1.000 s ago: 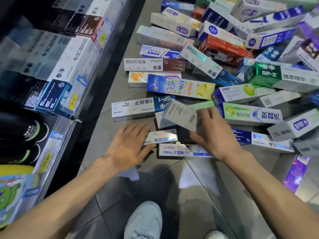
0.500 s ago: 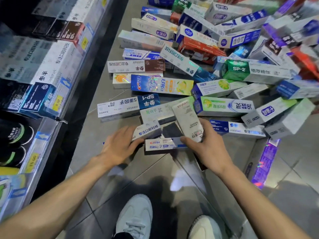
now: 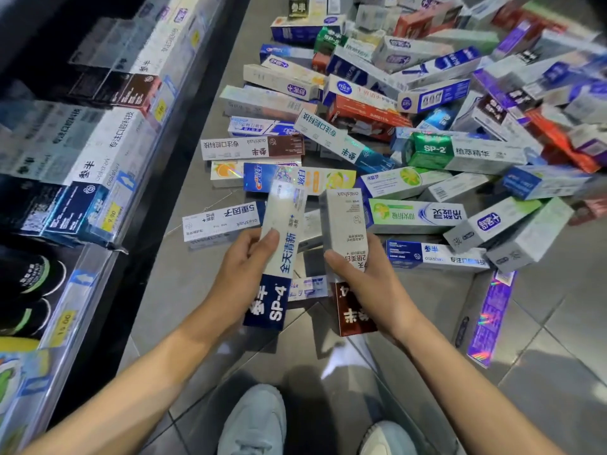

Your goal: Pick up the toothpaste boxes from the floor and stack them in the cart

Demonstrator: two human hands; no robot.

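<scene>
A big heap of toothpaste boxes (image 3: 427,126) covers the tiled floor ahead. My left hand (image 3: 241,274) grips a white box with a dark blue SP-4 end (image 3: 279,257), lifted off the floor and pointing away from me. My right hand (image 3: 371,284) grips a white box with a dark red end (image 3: 345,231), held up beside the first. A small Crest box (image 3: 308,287) lies on the floor between and below the two held boxes. No cart is in view.
A store shelf (image 3: 98,159) stocked with toothpaste boxes and price tags runs along the left. A purple holographic box (image 3: 489,320) lies on the floor at right. My two white shoes (image 3: 253,421) stand on the grey tiles near the bottom.
Both hands have lifted off the floor, each raising a box. The left hand took hold of the blue-ended box; the right kept its white box and turned it lengthwise.
</scene>
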